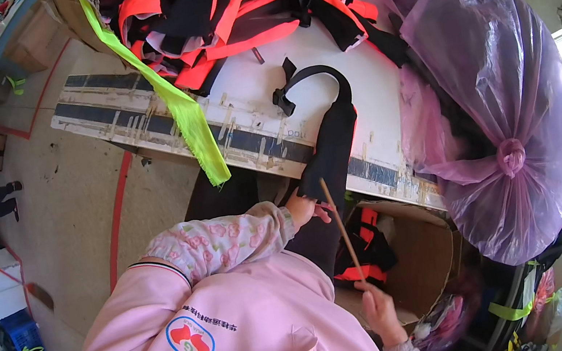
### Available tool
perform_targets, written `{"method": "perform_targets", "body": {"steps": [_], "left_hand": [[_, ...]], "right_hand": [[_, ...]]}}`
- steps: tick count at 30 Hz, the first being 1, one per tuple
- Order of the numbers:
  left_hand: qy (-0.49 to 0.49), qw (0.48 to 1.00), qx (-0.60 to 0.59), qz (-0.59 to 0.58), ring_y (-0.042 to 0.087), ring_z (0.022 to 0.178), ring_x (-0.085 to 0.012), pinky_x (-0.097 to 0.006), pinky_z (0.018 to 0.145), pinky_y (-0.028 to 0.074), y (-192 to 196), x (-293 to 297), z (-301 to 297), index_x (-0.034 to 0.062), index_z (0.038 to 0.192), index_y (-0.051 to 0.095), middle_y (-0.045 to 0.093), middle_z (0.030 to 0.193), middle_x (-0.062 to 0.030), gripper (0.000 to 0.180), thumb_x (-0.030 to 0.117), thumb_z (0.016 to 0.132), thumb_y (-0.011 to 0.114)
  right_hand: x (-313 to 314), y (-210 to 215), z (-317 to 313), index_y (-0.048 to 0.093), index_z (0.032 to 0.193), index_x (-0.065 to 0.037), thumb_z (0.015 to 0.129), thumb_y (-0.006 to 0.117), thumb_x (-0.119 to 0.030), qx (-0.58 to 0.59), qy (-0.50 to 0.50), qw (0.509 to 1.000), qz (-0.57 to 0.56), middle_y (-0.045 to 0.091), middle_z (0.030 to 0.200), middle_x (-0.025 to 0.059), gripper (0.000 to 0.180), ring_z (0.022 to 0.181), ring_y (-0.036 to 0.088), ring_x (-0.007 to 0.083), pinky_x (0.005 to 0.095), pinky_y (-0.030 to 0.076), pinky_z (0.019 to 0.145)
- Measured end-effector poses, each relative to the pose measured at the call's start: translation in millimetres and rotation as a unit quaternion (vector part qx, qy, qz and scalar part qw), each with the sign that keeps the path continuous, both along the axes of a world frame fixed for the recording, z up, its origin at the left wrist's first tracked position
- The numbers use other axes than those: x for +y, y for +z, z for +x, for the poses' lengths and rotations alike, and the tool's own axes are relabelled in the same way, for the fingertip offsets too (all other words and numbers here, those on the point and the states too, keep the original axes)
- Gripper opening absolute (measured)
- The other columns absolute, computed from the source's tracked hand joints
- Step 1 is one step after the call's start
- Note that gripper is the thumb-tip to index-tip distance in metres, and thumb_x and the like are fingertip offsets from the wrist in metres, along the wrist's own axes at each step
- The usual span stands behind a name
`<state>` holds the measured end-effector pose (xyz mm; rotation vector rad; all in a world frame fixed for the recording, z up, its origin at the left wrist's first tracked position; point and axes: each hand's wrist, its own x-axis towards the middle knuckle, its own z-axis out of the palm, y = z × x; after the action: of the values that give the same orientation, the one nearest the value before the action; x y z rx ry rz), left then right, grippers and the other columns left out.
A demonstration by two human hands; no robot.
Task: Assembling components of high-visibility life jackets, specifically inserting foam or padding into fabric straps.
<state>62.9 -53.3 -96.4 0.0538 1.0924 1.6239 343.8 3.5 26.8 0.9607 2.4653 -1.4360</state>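
The left hand [305, 208] pinched one black strip [331, 142], which lay across the edge of one worktop [375, 98]. The right hand [379, 310] gripped one stick [343, 232].

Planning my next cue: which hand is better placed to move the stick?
Right, likely: the right hand holds the wooden stick near its lower end, while the left hand holds the black fabric piece.

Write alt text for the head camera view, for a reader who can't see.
A person's left hand holds a black fabric piece at the edge of a white table; the right hand grips a thin stick. Beyond lies a heap of orange and black pieces; a tied purple bag sits at right.
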Motion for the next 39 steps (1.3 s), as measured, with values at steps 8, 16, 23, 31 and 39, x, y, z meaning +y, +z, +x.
{"method": "perform_targets", "body": {"steps": [8, 16, 23, 31, 39], "left_hand": [[0.056, 0.995, -0.02, -0.076, 0.064, 0.07, -0.0288, -0.036, 0.052, 0.054, 11, 4, 2, -0.0039, 0.104, 0.053, 0.063, 0.084, -0.0183, 0.026, 0.009, 0.093, 0.034], [0.023, 0.998, 0.059, -0.028, 0.062, 0.062, -0.0219, -0.03, 0.043, 0.049, 17, -2, 5, 0.001, 0.097, 0.058, 0.063, 0.084, -0.012, 0.024, 0.01, 0.091, 0.037], [-0.036, 0.989, 0.104, -0.104, 0.057, 0.054, -0.0155, -0.027, 0.041, 0.045, 28, 3, 3, 0.0029, 0.089, 0.059, 0.062, 0.077, -0.0092, 0.024, 0.015, 0.09, 0.039], [0.118, 0.984, 0.129, -0.03, 0.051, 0.051, -0.0123, -0.026, 0.043, 0.037, -2, 11, 16, 0.0045, 0.078, 0.055, 0.056, 0.065, -0.0042, 0.013, 0.002, 0.083, 0.043], [0.004, 0.991, 0.093, -0.098, 0.053, 0.052, -0.0121, -0.025, 0.048, 0.04, 13, 3, 11, 0.006, 0.078, 0.056, 0.057, 0.065, -0.0034, 0.015, 0.013, 0.086, 0.046]], "right_hand": [[-28, 2, -4, 0.057, 0.104, -0.004, 0.096, 0.038, -0.025, -0.044, -0.069, 0.985, -0.15, 0.047, 0.05, 0.0001, 0.03, 0.041, 0.043, 0.0067, 0.0234, 0.034, 0.04], [-18, 2, -33, 0.055, 0.096, -0.004, 0.097, 0.036, -0.025, -0.026, -0.149, 0.949, -0.275, 0.044, 0.05, -0.0033, 0.028, 0.038, 0.036, 0.0035, 0.0189, 0.029, 0.037], [-12, -12, -104, 0.052, 0.08, -0.001, 0.096, 0.038, -0.02, -0.015, -0.129, 0.978, -0.162, 0.044, 0.049, 0.0015, 0.028, 0.039, 0.042, 0.0083, 0.0247, 0.032, 0.037], [-1, -28, -179, 0.049, 0.083, -0.005, 0.096, 0.037, -0.026, 0.06, -0.216, 0.908, -0.354, 0.034, 0.046, -0.0018, 0.027, 0.031, 0.027, 0.0078, 0.0236, 0.023, 0.03], [-2, -18, -149, 0.048, 0.086, -0.005, 0.097, 0.036, -0.027, 0.069, -0.211, 0.871, -0.439, 0.032, 0.046, -0.0022, 0.028, 0.032, 0.025, 0.0071, 0.0233, 0.021, 0.029]]}}
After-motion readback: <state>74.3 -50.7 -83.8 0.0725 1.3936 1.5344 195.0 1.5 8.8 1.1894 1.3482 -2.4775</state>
